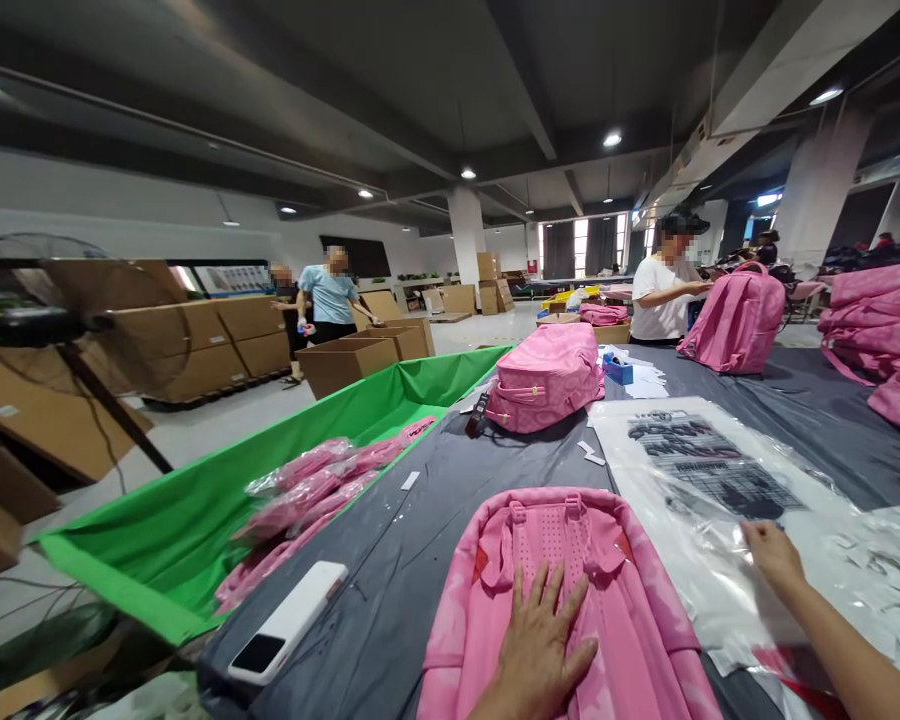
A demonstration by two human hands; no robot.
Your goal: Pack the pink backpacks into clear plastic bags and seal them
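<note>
A pink backpack lies with its straps and padded back facing up on the grey-covered table, right in front of me. My left hand rests flat on it with the fingers spread. To the right, a stack of clear plastic bags with black print lies on the table. My right hand is closed, its fingers pinched on the film of the top plastic bag. Beyond the near backpack, another pink backpack lies with a black tag hanging from it.
A green fabric bin at the left holds several plastic-wrapped pink bags. A white device lies at the table's left edge. Across the table a person works by an upright pink backpack. Pink bags are piled far right.
</note>
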